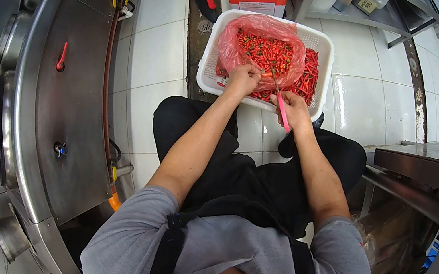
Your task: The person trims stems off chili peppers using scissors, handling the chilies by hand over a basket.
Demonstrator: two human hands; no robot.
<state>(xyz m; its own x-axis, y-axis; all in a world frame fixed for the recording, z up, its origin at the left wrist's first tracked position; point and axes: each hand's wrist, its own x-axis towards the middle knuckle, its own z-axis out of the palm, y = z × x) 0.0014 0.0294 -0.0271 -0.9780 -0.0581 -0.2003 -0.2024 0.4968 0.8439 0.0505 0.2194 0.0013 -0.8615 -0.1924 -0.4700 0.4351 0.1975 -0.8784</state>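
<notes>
A white plastic basket (325, 68) stands on the floor, holding loose red chillies (305, 82) and an open pinkish-red plastic bag (236, 29). Inside the bag are small red chillies (263, 48) with some green bits. At the bag's near edge, my left hand (244, 78) is closed in a pinch on what looks like a small chilli. My right hand (293, 110) grips pink-handled scissors (282, 111), their blades pointing up toward the fingertips of my left hand. Both hands are over the near side of the basket, a little apart.
A red and white box (255, 1) is just behind the basket, with a black and red object (206, 0) to its left. A steel counter (71, 100) runs along the left. At the right is a metal table (432, 152); a shelf with containers stands behind.
</notes>
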